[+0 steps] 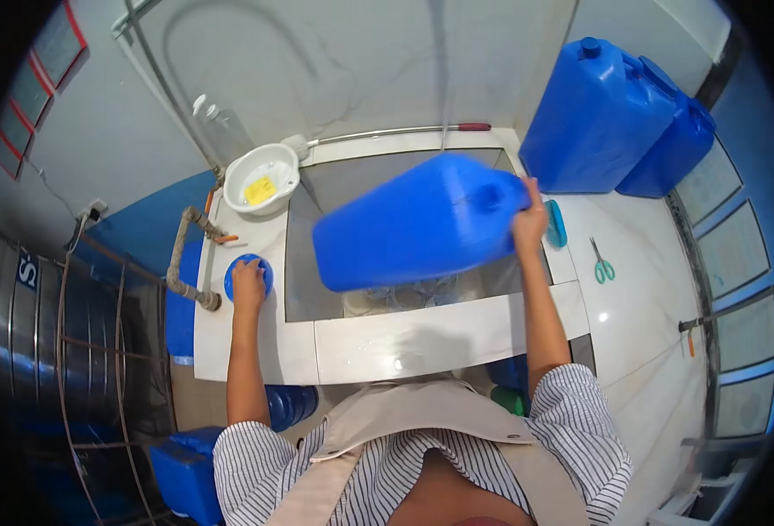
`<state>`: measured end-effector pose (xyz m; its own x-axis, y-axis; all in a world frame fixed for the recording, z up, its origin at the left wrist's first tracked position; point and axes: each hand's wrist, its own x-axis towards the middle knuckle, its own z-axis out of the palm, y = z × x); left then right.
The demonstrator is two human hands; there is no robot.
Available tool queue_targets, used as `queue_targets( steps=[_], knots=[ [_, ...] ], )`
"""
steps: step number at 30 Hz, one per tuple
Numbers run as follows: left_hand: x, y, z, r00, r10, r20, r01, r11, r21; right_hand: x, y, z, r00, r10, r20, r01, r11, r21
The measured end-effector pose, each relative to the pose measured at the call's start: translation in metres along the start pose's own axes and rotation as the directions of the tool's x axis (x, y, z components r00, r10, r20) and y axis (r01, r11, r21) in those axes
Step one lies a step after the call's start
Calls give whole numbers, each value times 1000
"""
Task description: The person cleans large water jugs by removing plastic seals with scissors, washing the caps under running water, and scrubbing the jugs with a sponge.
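A large blue plastic jerry can [404, 230] is tilted on its side above the sink [304, 294]. My right hand [530, 221] is closed around its top end, at the handle and neck, though the grip is partly hidden. To the left, my left hand [248, 285] rests on a small round blue container [266, 267] on the white counter, its fingers bent over it. A white basin [236, 195] with a yellow sponge [260, 190] stands just beyond that hand. Beside my right hand lies a teal brush [555, 224].
More blue jerry cans [593, 123] stand on the right counter, near green-handled scissors [603, 270]. A long-handled brush [396, 133] lies along the sink's back edge. Clear pump bottles [225, 127] stand behind the basin, and a pipe [179, 254] rises at the left edge.
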<state>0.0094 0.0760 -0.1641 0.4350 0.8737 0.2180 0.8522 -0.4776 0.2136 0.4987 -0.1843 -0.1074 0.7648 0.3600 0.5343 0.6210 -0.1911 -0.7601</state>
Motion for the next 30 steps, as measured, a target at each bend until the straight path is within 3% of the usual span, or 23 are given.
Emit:
queue_targets(
  steps=[1,3,4,5,6,7,8,10,12,14,15,17,20,21,23,25,27,29,30],
  knots=[
    [10,7,-1,1000,17,-3,-17,1000,1,-11,-23,9,996,-80,-46,73,987,-145],
    [29,29,-9,982,-95,-165,37,945,-325,-22,-26,27,973,-229,25,225,923,-313],
    [42,55,-14,979,-117,-169,20,872,-488,-28,-23,35,959,-281,41,275,888,-369],
    [67,68,-3,990,-133,-52,64,741,-668,-34,-19,40,962,-273,31,264,889,-375],
    [73,126,-28,975,-192,115,187,412,-892,-39,-20,43,963,-262,61,260,849,-459],
    [90,159,-19,971,-108,212,229,178,-957,-45,-19,46,965,-246,93,256,802,-539],
    [109,187,-8,957,-4,289,288,-62,-956,-52,-13,50,969,-229,98,246,819,-519],
    [145,253,20,879,188,438,476,-272,-837,-58,-15,43,975,-167,147,221,805,-551],
    [177,314,55,791,286,541,608,-266,-748,-61,-14,36,969,-91,228,208,796,-568],
    [198,371,92,811,264,521,535,25,-845,-66,-15,31,969,-85,230,204,800,-564],
    [204,389,105,806,275,524,538,29,-843,-70,-15,28,966,-84,245,210,807,-552],
    [218,419,126,766,63,640,633,102,-767,-74,-11,26,970,-103,221,212,804,-556],
    [232,428,148,766,53,640,620,200,-759,-79,3,23,974,-169,151,224,819,-528],
    [237,429,151,760,55,647,626,206,-752,-79,5,21,976,-158,151,215,819,-531],
    [247,430,154,702,47,711,710,40,-703,-78,6,19,975,-154,160,216,830,-514],
    [245,433,140,697,100,710,708,63,-703,-74,3,18,975,-147,168,215,825,-523],
    [236,433,124,821,145,552,546,84,-834,-71,-3,20,972,-143,187,221,823,-523],
    [231,416,107,818,174,548,549,44,-834,-65,-10,21,966,-73,246,204,800,-564],
    [234,398,103,738,326,591,468,382,-797,-63,-11,22,962,-72,263,212,805,-554]
  ],
)
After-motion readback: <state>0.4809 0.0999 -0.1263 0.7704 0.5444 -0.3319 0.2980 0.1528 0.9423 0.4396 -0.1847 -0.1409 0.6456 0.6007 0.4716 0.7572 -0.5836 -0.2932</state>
